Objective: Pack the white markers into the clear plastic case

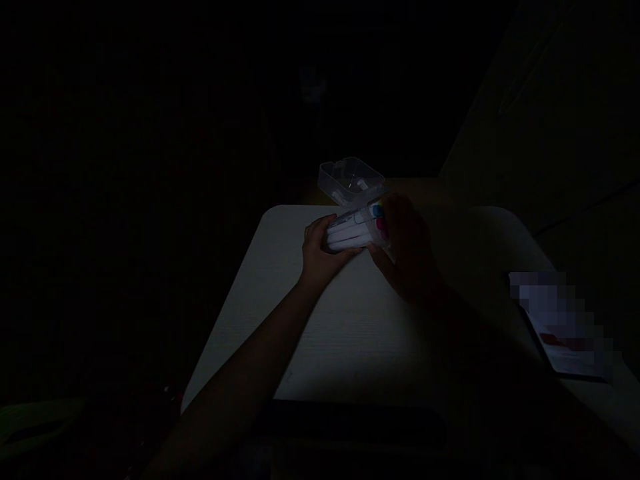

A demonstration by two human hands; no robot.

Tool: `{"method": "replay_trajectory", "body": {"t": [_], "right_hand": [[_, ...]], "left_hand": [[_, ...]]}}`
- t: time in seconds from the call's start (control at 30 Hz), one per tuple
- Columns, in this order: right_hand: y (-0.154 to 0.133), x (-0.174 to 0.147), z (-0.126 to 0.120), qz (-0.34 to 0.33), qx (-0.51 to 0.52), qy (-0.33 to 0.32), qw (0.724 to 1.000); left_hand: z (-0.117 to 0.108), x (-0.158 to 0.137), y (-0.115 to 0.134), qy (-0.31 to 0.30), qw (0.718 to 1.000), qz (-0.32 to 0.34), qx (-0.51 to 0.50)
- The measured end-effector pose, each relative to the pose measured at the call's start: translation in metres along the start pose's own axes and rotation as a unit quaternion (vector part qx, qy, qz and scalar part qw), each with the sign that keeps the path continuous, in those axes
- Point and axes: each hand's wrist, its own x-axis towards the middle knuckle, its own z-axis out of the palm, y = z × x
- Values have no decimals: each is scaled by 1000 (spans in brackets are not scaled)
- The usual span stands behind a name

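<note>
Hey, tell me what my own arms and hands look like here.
Your left hand and right hand show no gloves. The left forearm is bare, with no watch visible. The right forearm is too shadowed to tell whether a sleeve covers it.

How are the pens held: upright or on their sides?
On their sides: the white pens stretch between left hand and right hand, coloured ends rightward.

Very dim; surroundings near black. Weak light pools on pale tabletop (345, 320); right hand (413, 250) deeply shadowed; device screen (537, 310) glows, pixelated.
</note>
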Motion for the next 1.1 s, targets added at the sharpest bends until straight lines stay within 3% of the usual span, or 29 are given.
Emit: {"method": "replay_trajectory", "body": {"t": [0.63, 0.93, 1.1], "right_hand": [[2, 5, -7, -10, -4, 44, 999], [7, 6, -9, -35, 8, 91, 995], [6, 6, -11, -23, 22, 84, 996]], "left_hand": [[-1, -2, 3, -82, 982, -87, -147], [3, -3, -5, -130, 971, -76, -185], [2, -4, -2, -168, 962, -81, -198]]}}
